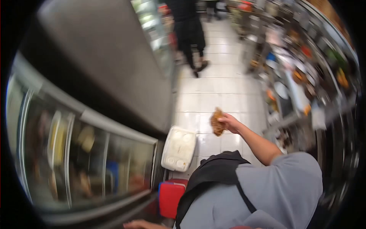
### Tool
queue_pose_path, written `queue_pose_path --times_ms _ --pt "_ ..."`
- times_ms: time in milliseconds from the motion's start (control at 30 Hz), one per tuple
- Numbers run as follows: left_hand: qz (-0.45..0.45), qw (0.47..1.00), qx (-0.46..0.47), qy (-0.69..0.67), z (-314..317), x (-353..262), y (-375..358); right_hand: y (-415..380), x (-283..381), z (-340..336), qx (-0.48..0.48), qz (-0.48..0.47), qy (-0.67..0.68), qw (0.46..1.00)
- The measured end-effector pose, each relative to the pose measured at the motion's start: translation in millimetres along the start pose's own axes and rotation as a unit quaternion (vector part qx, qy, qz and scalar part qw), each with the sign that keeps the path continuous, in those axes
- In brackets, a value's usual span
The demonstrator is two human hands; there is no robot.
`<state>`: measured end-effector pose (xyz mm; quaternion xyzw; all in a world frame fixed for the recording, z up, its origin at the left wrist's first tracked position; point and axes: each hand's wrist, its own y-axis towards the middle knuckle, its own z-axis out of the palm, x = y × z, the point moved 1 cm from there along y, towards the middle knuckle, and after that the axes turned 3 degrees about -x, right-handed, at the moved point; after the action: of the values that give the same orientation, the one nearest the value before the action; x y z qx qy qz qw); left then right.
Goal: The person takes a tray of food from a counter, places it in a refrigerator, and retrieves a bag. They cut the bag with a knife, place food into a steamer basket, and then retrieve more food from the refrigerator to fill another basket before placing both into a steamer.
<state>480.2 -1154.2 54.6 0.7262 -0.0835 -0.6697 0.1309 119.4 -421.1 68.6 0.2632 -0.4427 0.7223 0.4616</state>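
Note:
My right hand (229, 121) is stretched out ahead over the tiled floor, closed on a brown, crusty-looking piece of food (217, 121) held by its side. The exact kind of food cannot be made out. At the bottom edge, my left hand (139, 224) shows only in part, its visible fingers stretched out towards the left. It lies near the lower frame of a glass-fronted fridge (103, 208). Nothing shows in it, though most of the hand is cut off.
A white container (179, 149) and a red bin (171, 199) stand to the left. A steel cabinet (114, 57) rises beyond. On the right runs a counter (282, 122) crowded with blurred kitchen things. Another person (188, 34) in dark clothes is farther along the tiled aisle (221, 82).

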Motion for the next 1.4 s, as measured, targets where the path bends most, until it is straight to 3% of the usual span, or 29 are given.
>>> queue_pose_path --times_ms 67,133,300,400,467,500,533,567,667,733,900,1000,1067,1133,1333,1400 --pt "0.026 0.997 0.046 0.047 56.6 8.2 -2.4 -14.9 2.0 -11.1 -0.087 -0.021 -0.010 0.996" --pt "0.006 0.994 0.081 0.078 100.6 14.5 -24.5 -34.9 4.3 -16.0 -0.101 -0.035 0.028 0.994" --pt "-0.130 0.954 0.237 0.129 175.8 32.0 -92.2 -47.1 3.5 1.7 0.072 -0.051 0.227 0.970" --pt "-0.255 0.896 0.345 0.115 211.0 40.0 -146.7 -46.8 24.4 18.8 0.137 -0.092 0.221 0.961" --pt "-0.310 0.817 0.483 0.058 256.4 48.5 -201.6 -38.8 30.4 13.2 0.112 -0.089 0.198 0.970" --pt "-0.309 0.769 0.560 0.015 285.9 19.0 -245.8 -30.1 29.4 1.4 0.131 -0.091 0.198 0.967" --pt "-0.263 0.712 0.649 -0.049 308.3 -71.2 -322.8 -27.9 33.4 -6.4 0.104 -0.097 0.178 0.974" --pt "-0.209 0.643 0.736 -0.006 336.7 -130.1 -380.5 -28.7 39.7 -12.2 0.075 -0.102 0.159 0.979" --pt "-0.021 0.475 0.879 -0.041 366.9 -261.3 -534.4 -38.2 71.3 -40.1 0.011 -0.134 0.124 0.983" --pt "0.021 0.335 0.940 -0.056 369.4 -327.2 -609.1 -37.3 80.8 -69.7 -0.028 -0.168 0.097 0.981" --pt "-0.077 0.256 0.963 -0.024 371.6 -386.1 -731.0 -77.0 136.7 -144.0 -0.137 -0.270 0.106 0.947" --pt "-0.039 0.239 0.966 -0.093 366.0 -391.2 -799.0 -93.2 149.8 -195.1 -0.182 -0.310 0.109 0.927" --pt "-0.060 0.209 0.972 -0.093 362.0 -403.3 -837.1 -110.2 161.4 -228.2 -0.224 -0.295 0.060 0.927" --pt "-0.006 0.208 0.973 -0.097 359.1 -417.4 -870.7 -122.2 173.2 -251.0 -0.234 -0.333 0.072 0.910" --pt "-0.017 0.144 0.985 -0.094 345.6 -455.0 -961.7 -161.0 196.9 -298.3 -0.287 -0.362 0.139 0.876" --pt "0.092 0.149 0.983 -0.061 334.1 -470.7 -987.8 -168.9 205.3 -310.3 -0.360 -0.376 0.110 0.847"
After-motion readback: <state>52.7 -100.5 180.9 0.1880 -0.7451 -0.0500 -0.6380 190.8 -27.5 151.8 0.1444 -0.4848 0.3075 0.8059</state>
